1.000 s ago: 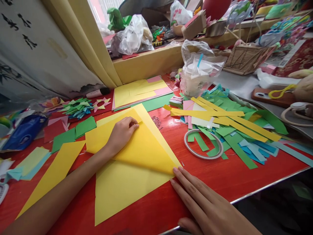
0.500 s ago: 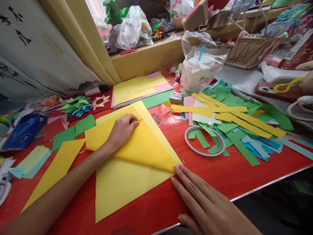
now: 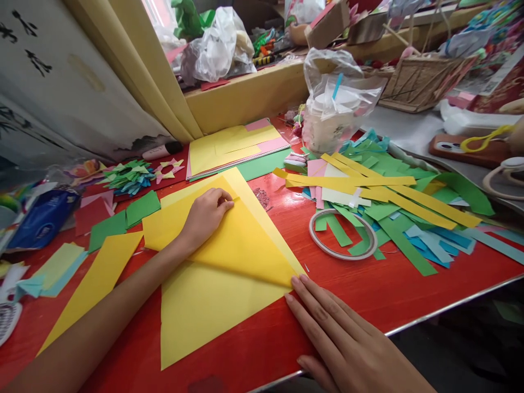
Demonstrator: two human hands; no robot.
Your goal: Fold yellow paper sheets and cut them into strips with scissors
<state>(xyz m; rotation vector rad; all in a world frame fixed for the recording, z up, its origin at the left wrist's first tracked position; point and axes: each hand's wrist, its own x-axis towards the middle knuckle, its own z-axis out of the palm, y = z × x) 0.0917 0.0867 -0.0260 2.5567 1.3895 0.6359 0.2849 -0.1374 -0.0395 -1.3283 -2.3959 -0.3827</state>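
Note:
A deep yellow sheet of paper, folded over on a slant, lies on a paler yellow sheet on the red table. My left hand rests on the folded sheet with curled fingers, thumb and forefinger pinched at its upper edge. At the sheet's right corner, the fingertips of my right hand press down, the fingers stretched out flat. To the left, by my forearm, a loose strip of yellow paper lies on the table.
A roll of tape lies right of the sheets, beside a heap of green, blue and yellow paper strips. Behind stand a bagged drink cup and a paper stack. Folded paper stars lie at back left.

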